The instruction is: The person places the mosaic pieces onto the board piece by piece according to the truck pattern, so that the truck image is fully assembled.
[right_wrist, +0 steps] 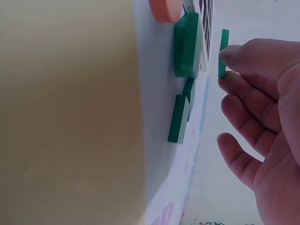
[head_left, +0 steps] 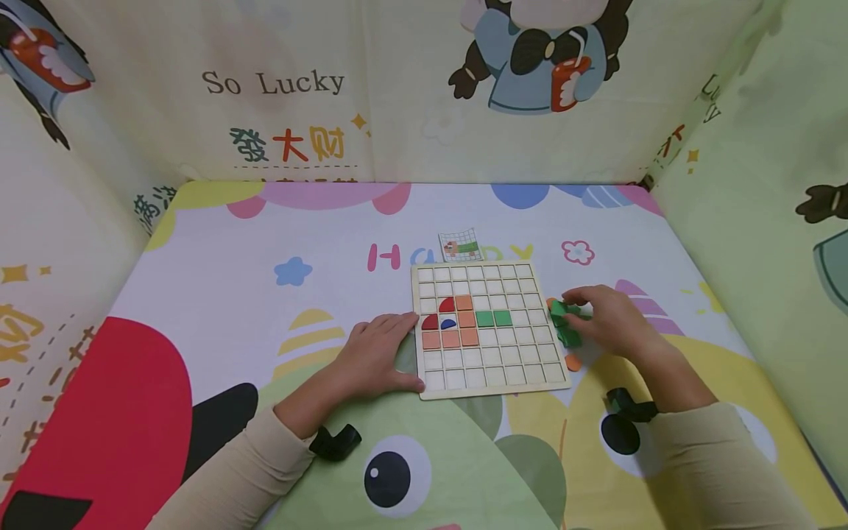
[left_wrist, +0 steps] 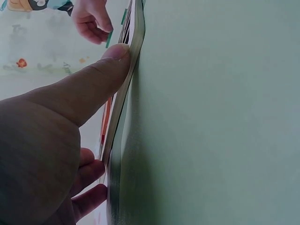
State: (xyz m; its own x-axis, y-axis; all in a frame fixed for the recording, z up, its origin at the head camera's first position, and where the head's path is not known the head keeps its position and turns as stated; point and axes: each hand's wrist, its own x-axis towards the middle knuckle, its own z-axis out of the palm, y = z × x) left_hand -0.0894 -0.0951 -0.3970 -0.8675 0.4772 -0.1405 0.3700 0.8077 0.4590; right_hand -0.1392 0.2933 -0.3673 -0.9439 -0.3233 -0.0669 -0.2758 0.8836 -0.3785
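Note:
A wooden grid board (head_left: 493, 394) lies on the patterned cloth. My left hand (head_left: 377, 361) rests at its left side, thumb by the lower corner and fingertips at the edge. On the grid are red curved pieces (head_left: 447, 304), several orange squares (head_left: 450, 338), a blue half-round piece (head_left: 448, 324) and two green squares (head_left: 493, 319). Off the board's right edge, my right hand (head_left: 612, 324) pinches a green square tile (right_wrist: 225, 40) between thumb and finger, raised above the cloth. Below it, loose green tiles (right_wrist: 187, 47) lie in a small pile.
A small picture card (head_left: 461, 246) showing a coloured grid pattern lies just behind the board. Orange pieces (head_left: 573, 362) sit near the green pile. Printed fabric walls (head_left: 411, 110) surround the table at the back and sides.

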